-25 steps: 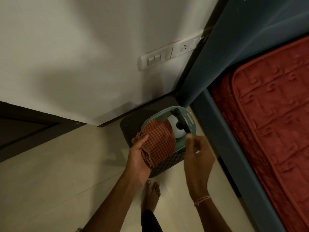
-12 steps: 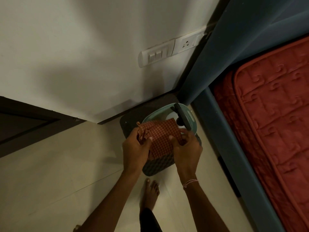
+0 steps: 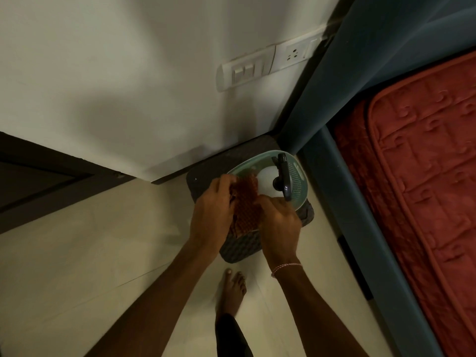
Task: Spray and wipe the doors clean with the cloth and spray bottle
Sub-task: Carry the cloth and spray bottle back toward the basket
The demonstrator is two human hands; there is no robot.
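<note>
From my feed, both arms reach forward and down, wrists bent, over a pale green tub (image 3: 296, 180) that sits on a dark woven basket (image 3: 242, 248) on the floor (image 3: 77, 253). The left hand (image 3: 213, 212) has its fingers curled over the upper edge of the checked cloth (image 3: 244, 207), and the right hand (image 3: 279, 222) has its fingers bunched into the lower right side, so both grip the cloth just above the tub's near rim. The spray bottle (image 3: 266, 182) lies in the tub, its black trigger head just beyond the right knuckles; I cannot tell whether they touch. The wall (image 3: 128, 86) stands close behind the basket and the blue bed frame (image 3: 360, 228) hems in the right. Open floor lies to the left, around my bare foot (image 3: 231, 292).
</note>
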